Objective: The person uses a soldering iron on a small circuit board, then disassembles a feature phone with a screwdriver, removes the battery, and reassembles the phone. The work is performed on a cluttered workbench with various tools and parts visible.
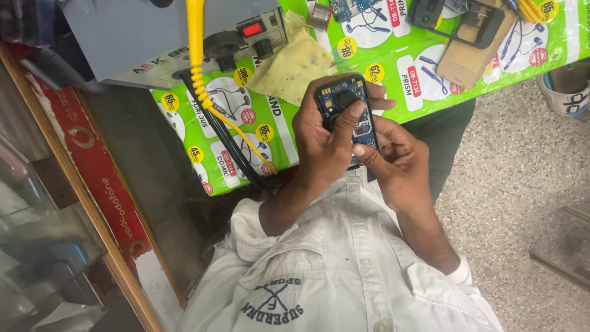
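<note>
Head view: both hands are closed on a small opened phone (346, 117), held in the air just above the near edge of the desk (430, 92) and in front of the person's white shirt (344, 270). The left hand (322, 138) wraps the phone's left side and back, with its thumb laid across the dark round part on the exposed face. The right hand (399, 161) grips the near right corner, with a fingertip pressed on the blue circuit board.

The phone looks light and stiff, but with its cover off it is probably fragile: bare board, small soldered parts and thin edges that could bend or crack under a squeeze. The safer hold would be by the long side rims, as the left hand has it, rather than on the board's face. The smooth casing may slip in bare fingers.

Its long axis runs near to far, leaning slightly left at the far end. The open face points up at the camera, and the far short end points toward the desk. The near end is hidden between the hands.

On the desk, a yellow cloth (292, 61) lies far left of the phone, beside a grey power unit (184, 37) and a yellow coiled cable (206, 92).
</note>
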### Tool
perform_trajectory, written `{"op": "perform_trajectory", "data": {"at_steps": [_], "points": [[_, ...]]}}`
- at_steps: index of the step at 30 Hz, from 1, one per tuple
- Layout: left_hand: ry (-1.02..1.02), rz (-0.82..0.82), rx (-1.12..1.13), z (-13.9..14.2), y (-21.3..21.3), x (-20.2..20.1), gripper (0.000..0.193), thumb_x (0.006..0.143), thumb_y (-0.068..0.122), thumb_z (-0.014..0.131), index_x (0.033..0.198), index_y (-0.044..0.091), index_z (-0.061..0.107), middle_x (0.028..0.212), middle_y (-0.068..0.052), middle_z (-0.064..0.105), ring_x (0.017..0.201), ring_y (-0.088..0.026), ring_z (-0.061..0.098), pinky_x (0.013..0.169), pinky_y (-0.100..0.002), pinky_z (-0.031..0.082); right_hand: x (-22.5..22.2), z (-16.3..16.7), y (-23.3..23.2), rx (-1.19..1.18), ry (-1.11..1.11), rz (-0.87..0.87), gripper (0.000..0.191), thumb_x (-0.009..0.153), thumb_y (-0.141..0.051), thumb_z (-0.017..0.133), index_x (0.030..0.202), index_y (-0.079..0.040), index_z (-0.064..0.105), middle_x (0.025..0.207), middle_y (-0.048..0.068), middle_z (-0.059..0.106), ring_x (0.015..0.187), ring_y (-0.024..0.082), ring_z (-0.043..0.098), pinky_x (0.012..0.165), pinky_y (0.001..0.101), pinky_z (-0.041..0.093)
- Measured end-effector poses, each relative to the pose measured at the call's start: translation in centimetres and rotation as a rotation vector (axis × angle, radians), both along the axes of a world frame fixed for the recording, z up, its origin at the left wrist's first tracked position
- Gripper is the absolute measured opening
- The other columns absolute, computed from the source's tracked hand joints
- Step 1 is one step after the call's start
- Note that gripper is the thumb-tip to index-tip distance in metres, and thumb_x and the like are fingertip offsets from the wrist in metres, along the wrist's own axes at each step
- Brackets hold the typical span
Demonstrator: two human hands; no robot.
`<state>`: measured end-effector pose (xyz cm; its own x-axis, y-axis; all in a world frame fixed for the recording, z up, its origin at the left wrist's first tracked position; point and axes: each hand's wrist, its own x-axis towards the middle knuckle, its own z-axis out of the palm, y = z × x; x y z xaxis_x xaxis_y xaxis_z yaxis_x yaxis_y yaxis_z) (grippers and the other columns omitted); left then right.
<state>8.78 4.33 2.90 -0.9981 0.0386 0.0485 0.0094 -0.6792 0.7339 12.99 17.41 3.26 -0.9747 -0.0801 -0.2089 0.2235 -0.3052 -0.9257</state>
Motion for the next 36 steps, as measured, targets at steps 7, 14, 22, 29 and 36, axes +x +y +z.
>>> {"op": "perform_trajectory", "data": {"at_steps": [7, 14, 22, 29, 36], "points": [[0.136, 0.012, -0.280, 1.3, -0.2, 0.9, 0.022, 0.114, 0.008, 0.061, 0.129, -0.003, 0.048, 0.113, -0.017, 0.072, 0.101, -0.019, 0.074, 0.096, -0.032, 0.062, 0.4, -0.8, 0.8, 0.021, 0.053, 0.021, 0.036, 0.099, 0.008, 0.067, 0.134, 0.007, 0.058, 0.119, 0.012, 0.069, 0.110, 0.014, 0.066, 0.099, 0.0291, 0.054], [0.231, -0.039, -0.570, 2.8, -1.6, 2.0, 0.022, 0.112, 0.007, 0.062, 0.130, 0.001, 0.053, 0.110, -0.013, 0.075, 0.101, -0.014, 0.076, 0.090, -0.025, 0.062, 0.3, 1.7, 2.0, 0.097, 0.296, -0.122, 0.035, 0.105, -0.004, 0.073, 0.135, 0.004, 0.057, 0.122, 0.012, 0.067, 0.111, 0.016, 0.067, 0.103, 0.0308, 0.055], [0.385, -0.214, -0.659, 2.8, -2.5, 2.9, 0.034, 0.104, -0.008, 0.058, 0.136, 0.002, 0.050, 0.122, -0.015, 0.071, 0.108, -0.023, 0.077, 0.089, -0.030, 0.066, 0.2, 5.0, 2.7, 0.397, 0.407, -0.033, 0.028, 0.104, -0.006, 0.071, 0.130, 0.005, 0.068, 0.124, 0.025, 0.071, 0.115, 0.027, 0.073, 0.101, 0.0330, 0.060], [0.471, -0.153, -0.755, 3.1, -2.8, 3.1, 0.037, 0.100, -0.008, 0.063, 0.134, 0.003, 0.051, 0.122, -0.016, 0.071, 0.103, -0.026, 0.078, 0.084, -0.030, 0.065, 0.7, 4.8, 2.5, 0.473, 0.505, -0.076, 0.025, 0.103, -0.005, 0.070, 0.126, 0.005, 0.069, 0.119, 0.025, 0.072, 0.115, 0.031, 0.074, 0.103, 0.0358, 0.060], [0.474, -0.110, -0.755, 2.9, -2.4, 3.2, 0.036, 0.100, -0.008, 0.063, 0.132, 0.002, 0.052, 0.119, -0.016, 0.072, 0.101, -0.026, 0.078, 0.082, -0.030, 0.065, 1.2, 4.5, 2.5, 0.456, 0.425, -0.094, 0.023, 0.102, -0.001, 0.070, 0.123, 0.006, 0.070, 0.120, 0.026, 0.072, 0.112, 0.031, 0.075, 0.101, 0.0352, 0.061]]}}
